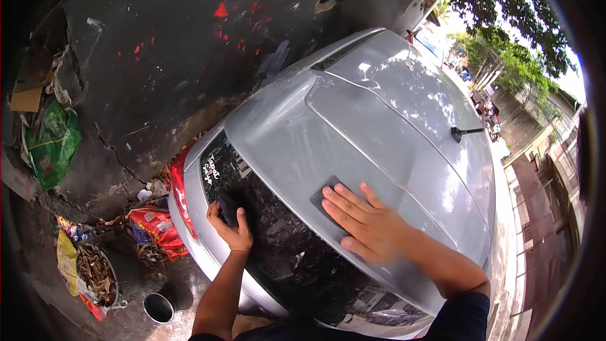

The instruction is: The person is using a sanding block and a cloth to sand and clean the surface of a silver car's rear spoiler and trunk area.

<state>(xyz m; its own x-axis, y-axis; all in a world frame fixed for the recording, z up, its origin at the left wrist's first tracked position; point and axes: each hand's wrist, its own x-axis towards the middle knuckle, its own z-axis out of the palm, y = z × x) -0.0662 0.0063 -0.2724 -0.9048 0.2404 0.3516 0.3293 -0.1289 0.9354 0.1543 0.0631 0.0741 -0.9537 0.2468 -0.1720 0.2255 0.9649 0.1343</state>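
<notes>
A silver car (404,113) stands below me, its rear end nearest, with a dull, hazy grey area on the roof's rear edge. My right hand (366,221) lies flat there, fingers stretched out, pressing on a dark grey sheet (324,200) that looks like sandpaper. Most of that sheet is hidden under the fingers. Over the left part of the dark rear window (284,233), my left hand (233,230) is closed round a black cloth (229,207), whose exact kind is hard to make out.
A stained dark wall (170,44) runs close along the car's left side. A black antenna (466,132) sticks up from the roof. At lower left are a bucket of dry leaves (98,275), a dark round container (158,307) and red plastic packaging (161,230).
</notes>
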